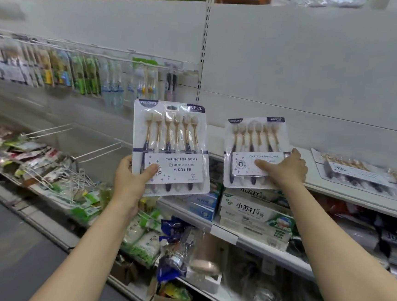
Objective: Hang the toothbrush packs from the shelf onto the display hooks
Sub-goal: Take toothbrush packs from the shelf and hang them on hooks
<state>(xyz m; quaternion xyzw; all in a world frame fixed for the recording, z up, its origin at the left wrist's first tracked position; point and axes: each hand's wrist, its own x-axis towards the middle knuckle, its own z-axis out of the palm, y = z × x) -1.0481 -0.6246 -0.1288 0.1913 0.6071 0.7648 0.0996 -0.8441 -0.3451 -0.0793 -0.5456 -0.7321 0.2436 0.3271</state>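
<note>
Shop shelf (pixel 347 196): L grip (pixel 130 180) holds upright pack (pixel 169 143); R grip (pixel 287 167) holds 2nd pack (pixel 253 140).

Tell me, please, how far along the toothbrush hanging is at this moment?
Done, it seems: the hook rail at left already carries hanging toothbrush packs. In hand: the left hand holds a six-piece pack upright, and the right hand grips a second pack tilted up at the edge of the shelf. Left: neither held pack is hung yet, and more packs lie flat on the shelf at right.
</note>
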